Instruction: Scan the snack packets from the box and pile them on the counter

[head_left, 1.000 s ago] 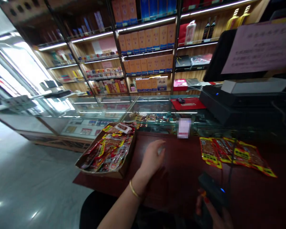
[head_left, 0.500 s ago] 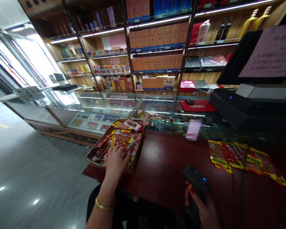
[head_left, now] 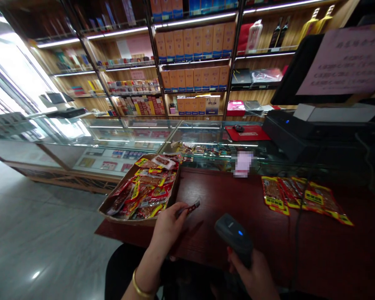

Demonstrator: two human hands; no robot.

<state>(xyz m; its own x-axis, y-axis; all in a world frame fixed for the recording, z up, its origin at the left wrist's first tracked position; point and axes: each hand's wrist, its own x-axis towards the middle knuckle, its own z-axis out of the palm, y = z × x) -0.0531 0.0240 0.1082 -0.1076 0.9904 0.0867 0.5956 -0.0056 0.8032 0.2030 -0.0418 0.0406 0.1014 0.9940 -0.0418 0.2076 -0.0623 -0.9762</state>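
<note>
My left hand (head_left: 171, 221) pinches a small dark-red snack packet (head_left: 193, 206) above the brown counter, just right of a cardboard box (head_left: 175, 189). Several red and yellow snack packets (head_left: 150, 179) fill that box. A black barcode scanner (head_left: 234, 235) with a lit blue light is gripped in my right hand (head_left: 250, 266), its head tilted up toward the packet but apart from it. More flat red and yellow packets (head_left: 303, 193) lie overlapping on the counter at the right.
A glass display case (head_left: 128, 129) runs behind the counter (head_left: 206, 191). At right stand a black machine (head_left: 325, 137) and a screen with a pink paper sheet (head_left: 340, 62). A dark cable (head_left: 296, 233) crosses the counter. A mouse (head_left: 238, 128) rests on a red mat (head_left: 256, 132).
My left hand has come out of the box and moved right, now with a packet in its fingers. The scanner in my right hand has shifted left, closer to the packet.
</note>
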